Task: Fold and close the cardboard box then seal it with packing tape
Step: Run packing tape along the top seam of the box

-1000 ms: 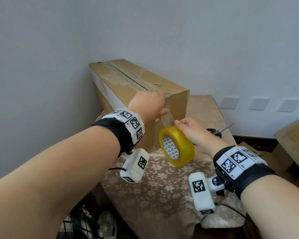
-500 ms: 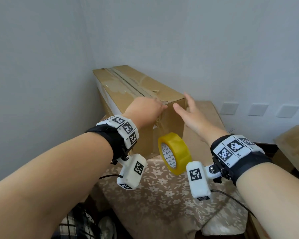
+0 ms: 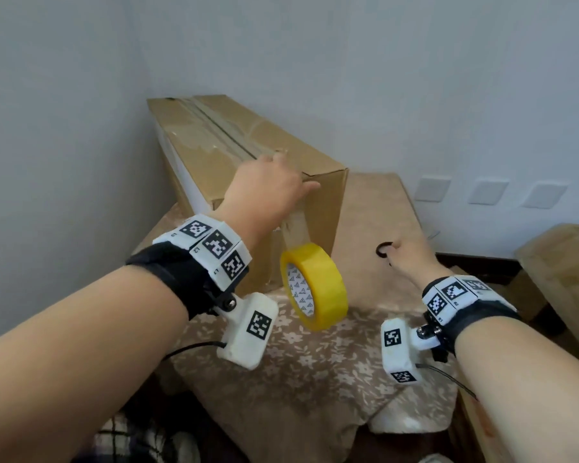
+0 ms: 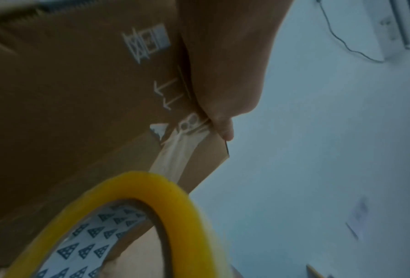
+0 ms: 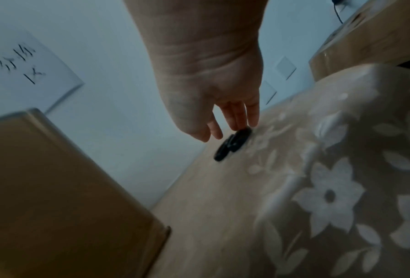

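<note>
I have the cardboard box (image 3: 248,155) closed and lying on the flowered tablecloth (image 3: 315,362), pushed back toward the wall, with a strip of tape already run along its top seam and over the near end. My judgement is that the sealing step is nearly through: the strip is laid and what remains is to cut it free.

The yellow tape roll (image 3: 313,285) hangs off that near end face by its own unwound strip (nobody holds it). My left hand (image 3: 268,192) sits at the top near edge of the box, fingers bent over the corner and thumb pressing the tape (image 4: 175,156) down against the cardboard, so it pins rather than grips.

My right hand (image 3: 411,259) is out over the cloth to the right of the box, fingers loosely extended, their tips just touching the black loops of the scissors (image 5: 232,143); it has hold of nothing yet.

Next I would need to get the fingers into those loops, lift the scissors, and bring the blades to the taut strip between box and roll while the left thumb keeps it pinned.
</note>
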Demonstrator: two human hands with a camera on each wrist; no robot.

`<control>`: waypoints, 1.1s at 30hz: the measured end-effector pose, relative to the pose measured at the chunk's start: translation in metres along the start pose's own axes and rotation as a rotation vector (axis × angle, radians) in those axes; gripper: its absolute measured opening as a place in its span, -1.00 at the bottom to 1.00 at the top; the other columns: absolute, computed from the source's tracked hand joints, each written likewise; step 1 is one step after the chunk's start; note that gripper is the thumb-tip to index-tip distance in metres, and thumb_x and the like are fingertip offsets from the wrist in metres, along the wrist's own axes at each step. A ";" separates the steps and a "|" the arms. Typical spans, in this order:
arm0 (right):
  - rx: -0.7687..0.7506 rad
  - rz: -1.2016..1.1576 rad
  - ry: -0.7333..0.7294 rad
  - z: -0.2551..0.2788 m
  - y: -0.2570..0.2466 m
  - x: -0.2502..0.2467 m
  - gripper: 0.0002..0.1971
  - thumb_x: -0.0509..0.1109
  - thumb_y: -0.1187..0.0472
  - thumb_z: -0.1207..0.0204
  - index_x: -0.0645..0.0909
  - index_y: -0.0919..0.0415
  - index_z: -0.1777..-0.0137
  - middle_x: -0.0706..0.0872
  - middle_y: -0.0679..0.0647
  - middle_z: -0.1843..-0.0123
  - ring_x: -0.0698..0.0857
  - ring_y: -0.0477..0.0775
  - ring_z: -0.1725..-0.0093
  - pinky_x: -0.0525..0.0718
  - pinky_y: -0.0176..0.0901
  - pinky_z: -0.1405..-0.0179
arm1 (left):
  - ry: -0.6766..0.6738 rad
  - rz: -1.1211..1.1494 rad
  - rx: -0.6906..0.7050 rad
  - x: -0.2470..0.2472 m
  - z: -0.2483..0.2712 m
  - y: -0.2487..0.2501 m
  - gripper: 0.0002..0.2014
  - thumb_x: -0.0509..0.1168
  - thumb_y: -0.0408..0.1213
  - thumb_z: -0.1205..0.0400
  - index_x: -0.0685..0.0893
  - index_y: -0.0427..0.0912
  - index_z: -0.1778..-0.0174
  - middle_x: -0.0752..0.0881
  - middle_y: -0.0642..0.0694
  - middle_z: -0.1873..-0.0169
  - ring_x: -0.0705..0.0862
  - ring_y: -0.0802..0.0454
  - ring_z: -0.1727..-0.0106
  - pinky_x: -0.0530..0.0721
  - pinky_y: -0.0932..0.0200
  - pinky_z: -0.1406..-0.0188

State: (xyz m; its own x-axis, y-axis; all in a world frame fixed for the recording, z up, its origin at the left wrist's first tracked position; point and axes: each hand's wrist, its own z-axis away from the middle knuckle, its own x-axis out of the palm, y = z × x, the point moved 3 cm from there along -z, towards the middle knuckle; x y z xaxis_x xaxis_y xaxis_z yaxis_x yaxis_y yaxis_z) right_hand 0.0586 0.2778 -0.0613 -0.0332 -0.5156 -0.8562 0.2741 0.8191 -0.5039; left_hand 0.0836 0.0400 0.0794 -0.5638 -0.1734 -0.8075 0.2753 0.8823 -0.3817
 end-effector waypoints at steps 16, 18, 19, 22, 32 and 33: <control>0.082 0.266 0.052 0.003 -0.019 0.039 -0.50 0.23 0.04 -0.59 0.40 0.12 -0.52 0.67 0.24 0.08 0.63 0.25 0.10 0.59 -0.02 0.06 | -0.151 -0.027 -0.122 0.014 0.005 0.003 -0.45 0.01 0.20 -0.67 0.44 -0.27 -0.20 0.65 -0.27 -0.04 0.67 -0.27 -0.01 0.36 0.00 0.41; 0.058 0.250 0.015 0.012 -0.017 0.040 -0.32 0.21 0.14 -0.60 0.02 -0.02 -0.68 0.62 0.19 0.19 0.51 0.15 0.34 0.48 -0.10 0.29 | -0.137 0.008 -0.107 0.006 0.011 0.000 -0.52 -0.03 0.11 -0.72 0.49 -0.27 -0.15 0.66 -0.22 -0.07 0.67 -0.27 -0.04 0.38 -0.01 0.37; 0.038 0.261 0.004 0.018 -0.018 0.037 -0.23 0.20 0.21 -0.60 -0.17 -0.10 -0.69 0.65 0.21 0.06 0.52 0.14 0.33 0.47 -0.08 0.30 | -0.135 0.017 -0.093 0.003 0.013 0.000 -0.56 -0.04 0.05 -0.75 0.50 -0.27 -0.15 0.66 -0.20 -0.08 0.68 -0.26 -0.06 0.37 -0.01 0.35; -0.027 0.312 -0.056 0.038 -0.024 0.023 -0.33 0.21 0.27 -0.60 0.06 0.04 -0.67 0.59 0.27 -0.34 0.67 0.25 -0.02 0.60 -0.04 0.17 | -0.171 0.078 -0.060 -0.006 0.013 0.004 -0.67 -0.03 -0.12 -0.78 0.49 -0.28 -0.21 0.64 -0.19 -0.15 0.66 -0.26 -0.13 0.39 0.00 0.27; -0.261 -0.640 0.080 0.064 -0.052 -0.039 -0.79 0.37 0.37 -0.50 0.57 0.22 -0.12 0.66 0.18 0.18 0.59 0.02 0.41 0.47 -0.22 0.45 | -0.177 0.082 -0.133 -0.003 0.029 0.000 -0.36 0.20 0.11 -0.62 0.25 -0.16 -0.54 0.43 -0.13 -0.48 0.47 -0.12 -0.45 0.46 -0.03 -0.33; -0.319 -0.674 0.015 0.067 -0.062 -0.041 -0.69 0.35 0.43 -0.50 0.52 0.21 -0.21 0.65 0.17 0.16 0.56 -0.03 0.42 0.44 -0.26 0.46 | -0.178 0.078 -0.136 -0.003 0.028 -0.001 -0.36 0.21 0.13 -0.62 0.29 -0.20 -0.50 0.45 -0.12 -0.47 0.48 -0.11 -0.43 0.46 -0.02 -0.33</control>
State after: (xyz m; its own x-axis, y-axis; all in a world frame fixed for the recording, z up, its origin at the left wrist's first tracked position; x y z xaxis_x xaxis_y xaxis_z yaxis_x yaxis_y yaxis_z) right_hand 0.1075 0.2316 0.0130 -0.1096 -0.9302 -0.3502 -0.1024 0.3611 -0.9269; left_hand 0.1069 0.0275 0.0691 -0.3957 -0.1666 -0.9031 0.1983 0.9447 -0.2611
